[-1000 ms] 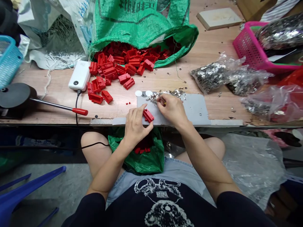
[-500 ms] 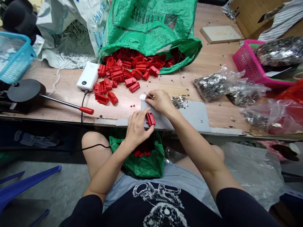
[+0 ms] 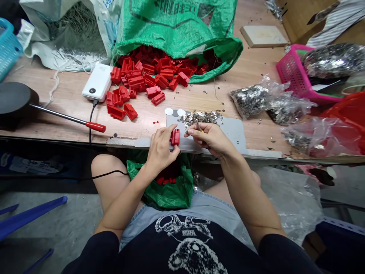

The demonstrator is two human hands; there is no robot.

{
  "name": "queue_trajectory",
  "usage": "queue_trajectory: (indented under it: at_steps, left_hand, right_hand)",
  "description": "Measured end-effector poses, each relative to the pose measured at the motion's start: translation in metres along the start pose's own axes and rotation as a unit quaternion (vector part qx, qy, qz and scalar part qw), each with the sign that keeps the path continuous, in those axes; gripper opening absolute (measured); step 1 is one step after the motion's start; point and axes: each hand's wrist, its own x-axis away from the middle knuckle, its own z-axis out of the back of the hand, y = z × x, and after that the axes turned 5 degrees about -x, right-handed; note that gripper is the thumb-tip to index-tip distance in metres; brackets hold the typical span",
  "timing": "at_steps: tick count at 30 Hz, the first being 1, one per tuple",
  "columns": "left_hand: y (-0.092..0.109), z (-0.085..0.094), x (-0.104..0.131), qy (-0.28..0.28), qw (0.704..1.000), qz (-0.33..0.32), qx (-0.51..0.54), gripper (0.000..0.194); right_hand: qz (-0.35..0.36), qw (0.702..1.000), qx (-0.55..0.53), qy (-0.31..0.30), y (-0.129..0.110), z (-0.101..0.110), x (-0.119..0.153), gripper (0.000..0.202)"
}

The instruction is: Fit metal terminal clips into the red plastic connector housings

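My left hand (image 3: 162, 147) is closed on a red plastic housing (image 3: 176, 137) at the table's front edge, pinching it between thumb and fingers. Just to its right, my right hand (image 3: 209, 137) is closed around a thin tool (image 3: 202, 130) with a metal tip and a yellow part; its exact kind is unclear. The thumb and index finger come together near the housing, and whatever tiny piece they may pinch is too small to make out. Both hands are over a grey mat (image 3: 235, 133). Behind the right hand lies a pile of small shiny metal parts (image 3: 205, 117).
Red housings (image 3: 137, 82) spill from a green sack (image 3: 176, 34). Left stand a white power bank (image 3: 97, 82) and a red-tipped lever (image 3: 95, 126). Bags of metal parts (image 3: 251, 97) and a pink basket (image 3: 291, 72) are right. A green bag (image 3: 173, 196) hangs at my lap.
My right hand has moved right and toward me, from the white disc at the mat's back corner to beside the housing. The left hand still holds the housing, now turned more upright.
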Motion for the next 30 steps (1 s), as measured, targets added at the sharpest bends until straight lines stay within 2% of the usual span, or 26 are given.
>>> queue_trajectory:
  at_steps: [3, 5, 8, 12, 14, 16, 18, 20, 22, 26, 30]
  left_hand:
    - [0.005, -0.003, 0.001, 0.035, 0.999, 0.005, -0.025, 0.064]
    - [0.006, -0.004, -0.001, 0.044, 0.998, 0.018, -0.052, 0.053]
    - [0.000, -0.001, -0.007, 0.007, 0.999, 0.014, -0.044, 0.034]
    - [-0.009, 0.007, -0.018, -0.038, 0.998, -0.051, 0.027, 0.046]
    - [-0.006, 0.006, -0.018, -0.007, 0.999, -0.030, 0.021, 0.043]
    - [0.001, 0.000, -0.014, 0.044, 0.998, 0.035, -0.026, 0.032]
    - [0.008, -0.007, -0.009, 0.064, 0.992, 0.073, -0.086, 0.050]
    - [0.010, -0.011, -0.007, 0.051, 0.990, 0.069, -0.114, 0.060]
    - [0.005, -0.009, -0.009, 0.031, 0.994, 0.053, -0.085, 0.058]
    - [-0.011, 0.005, -0.017, -0.025, 0.999, 0.024, 0.022, 0.065]
    - [-0.015, 0.011, -0.019, -0.039, 0.998, 0.020, 0.047, 0.065]
  right_hand:
    - [0.011, 1.000, 0.006, 0.004, 0.003, 0.001, 0.004, 0.043]
    - [0.027, 0.999, 0.028, 0.010, 0.005, 0.004, 0.006, 0.040]
    - [0.082, 0.991, 0.096, 0.044, 0.010, 0.009, 0.009, 0.037]
    - [0.121, 0.977, 0.166, 0.058, 0.015, 0.012, 0.014, 0.033]
    - [0.144, 0.966, 0.204, 0.059, 0.016, 0.011, 0.015, 0.028]
    - [0.188, 0.945, 0.261, 0.063, 0.017, 0.011, 0.016, 0.021]
    - [0.233, 0.918, 0.316, 0.060, 0.018, 0.011, 0.014, 0.016]
    - [0.273, 0.893, 0.356, 0.043, 0.017, 0.012, 0.012, 0.014]
    - [0.304, 0.874, 0.379, 0.015, 0.017, 0.012, 0.009, 0.014]
    - [0.336, 0.848, 0.406, -0.043, 0.017, 0.007, 0.003, 0.017]
    - [0.339, 0.824, 0.450, -0.061, 0.021, -0.002, -0.002, 0.018]
